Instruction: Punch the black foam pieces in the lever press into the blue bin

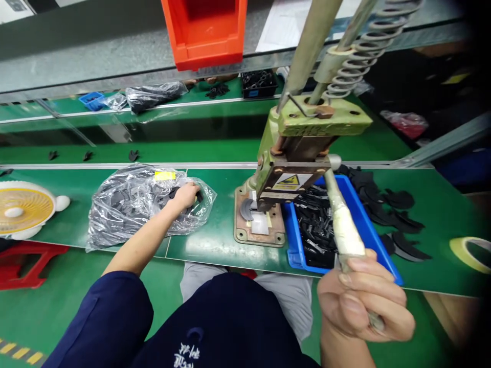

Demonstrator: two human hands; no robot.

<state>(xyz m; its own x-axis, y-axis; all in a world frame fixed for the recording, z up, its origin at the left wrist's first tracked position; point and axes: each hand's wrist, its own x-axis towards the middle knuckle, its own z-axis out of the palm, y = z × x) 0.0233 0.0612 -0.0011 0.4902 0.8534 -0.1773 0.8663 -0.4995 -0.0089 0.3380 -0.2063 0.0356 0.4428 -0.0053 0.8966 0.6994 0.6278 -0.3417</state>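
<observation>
My left hand reaches into the mouth of a clear plastic bag full of dark flat parts; its fingers are buried among the parts. My right hand is closed around the taped handle of the lever of a green hand press. The press stands on a metal base plate, where a dark curved part and a white pad sit under the ram.
A blue tray of black pieces sits right of the press, with loose dark curved parts beyond it. A small fan lies at the left, a tape roll at the right, an orange bin on the shelf above.
</observation>
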